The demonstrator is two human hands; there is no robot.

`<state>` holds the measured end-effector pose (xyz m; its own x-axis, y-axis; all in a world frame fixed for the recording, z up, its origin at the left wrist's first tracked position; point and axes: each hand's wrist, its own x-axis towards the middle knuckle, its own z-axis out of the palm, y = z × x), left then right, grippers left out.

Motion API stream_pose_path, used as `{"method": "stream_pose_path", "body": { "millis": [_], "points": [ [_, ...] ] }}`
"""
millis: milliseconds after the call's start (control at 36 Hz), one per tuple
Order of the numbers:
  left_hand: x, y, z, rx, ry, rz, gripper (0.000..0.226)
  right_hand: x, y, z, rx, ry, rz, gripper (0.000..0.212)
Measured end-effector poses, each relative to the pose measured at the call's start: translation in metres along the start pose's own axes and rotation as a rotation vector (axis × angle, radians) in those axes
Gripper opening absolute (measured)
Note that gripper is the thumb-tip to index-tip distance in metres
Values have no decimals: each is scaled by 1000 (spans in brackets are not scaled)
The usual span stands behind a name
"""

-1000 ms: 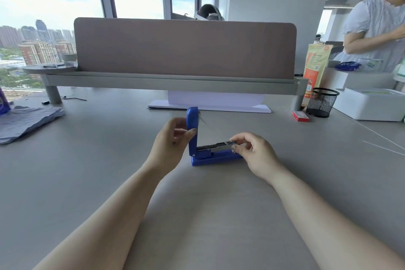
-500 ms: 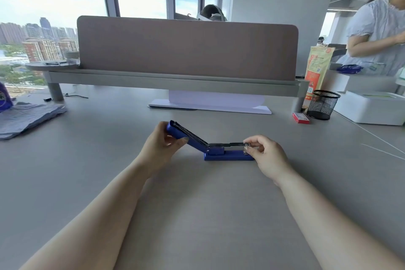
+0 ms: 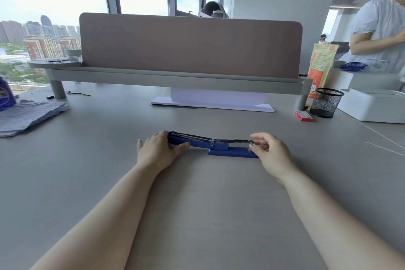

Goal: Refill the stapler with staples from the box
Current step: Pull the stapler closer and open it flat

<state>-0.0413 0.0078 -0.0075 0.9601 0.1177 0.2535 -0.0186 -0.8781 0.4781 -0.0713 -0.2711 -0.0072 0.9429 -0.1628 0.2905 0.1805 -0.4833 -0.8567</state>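
Observation:
A blue stapler [image 3: 219,147] lies on the grey desk, swung fully open and almost flat, with its lid to the left and its base and metal staple channel to the right. My left hand [image 3: 156,151] holds the lid's left end down, thumb along its front. My right hand [image 3: 270,152] pinches the right tip of the metal channel with thumb and fingers. A small red staple box [image 3: 303,115] lies far to the right, beside a pen cup.
A black mesh pen cup [image 3: 325,103], a white box [image 3: 374,105] and an orange bag [image 3: 321,66] stand at the right. Folded cloth [image 3: 28,116] lies at the left. A brown divider panel [image 3: 190,46] closes the back. A person stands at the far right.
The stapler lid, upright a second ago, has swung down to the left under my left hand and now lies nearly flat. My right hand has stayed at the channel's tip.

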Motion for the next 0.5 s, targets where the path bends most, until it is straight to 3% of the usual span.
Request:
{"method": "stream_pose_path", "body": {
  "millis": [333, 500],
  "points": [
    [-7, 1, -3, 166, -84, 21, 66, -6, -4, -2, -47, 13, 0, 27],
    [-13, 1, -10, 176, -142, 10, 62, -15, -7, -4, -79, -3, 35, 30]
  ]
}}
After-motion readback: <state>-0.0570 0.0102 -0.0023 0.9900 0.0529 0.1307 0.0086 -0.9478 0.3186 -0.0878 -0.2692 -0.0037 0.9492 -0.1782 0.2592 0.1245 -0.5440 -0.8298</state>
